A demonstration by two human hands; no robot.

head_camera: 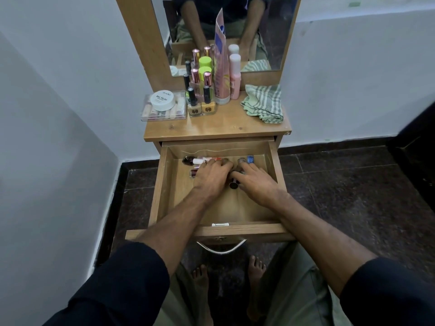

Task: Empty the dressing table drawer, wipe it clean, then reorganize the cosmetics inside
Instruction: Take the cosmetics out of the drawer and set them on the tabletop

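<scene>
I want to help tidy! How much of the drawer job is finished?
Many cosmetics already stand on the tabletop. Both hands, left and right, are among small bottles in the drawer. Left: finish emptying, wipe with the striped cloth, put everything back.

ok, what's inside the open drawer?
Small nail polish bottles along the back of the drawer, with the left hand and right hand over them. Bottles beneath the hands are hidden.

The white round lid point(163, 99) on the clear box point(164, 107) reads "ZUDIO" above "NAIL POLISH" (the smaller line beneath is too fine to read). Two beige polish bottles point(201, 109) each bear a dark logo mark, not legible as letters.
</scene>
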